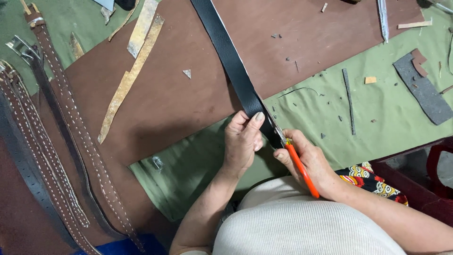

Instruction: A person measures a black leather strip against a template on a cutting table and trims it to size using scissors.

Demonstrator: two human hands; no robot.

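While spread across the green cloth-covered counter, large brown leather sheet carries long black leather strap. Looks floppy, light, smooth; best gripped flat near the cut end. Left hand pinching strap end. Right hand closed around orange-handled knife, blade at strap edge.

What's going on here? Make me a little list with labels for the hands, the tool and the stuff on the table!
left hand: left hand pinches the black leather strap
right hand: right hand holds an orange-handled tool at the strap's end
under the strap: brown leather sheet on a green cloth
at the left: stitched brown belts
scraps: tan strips, grey piece
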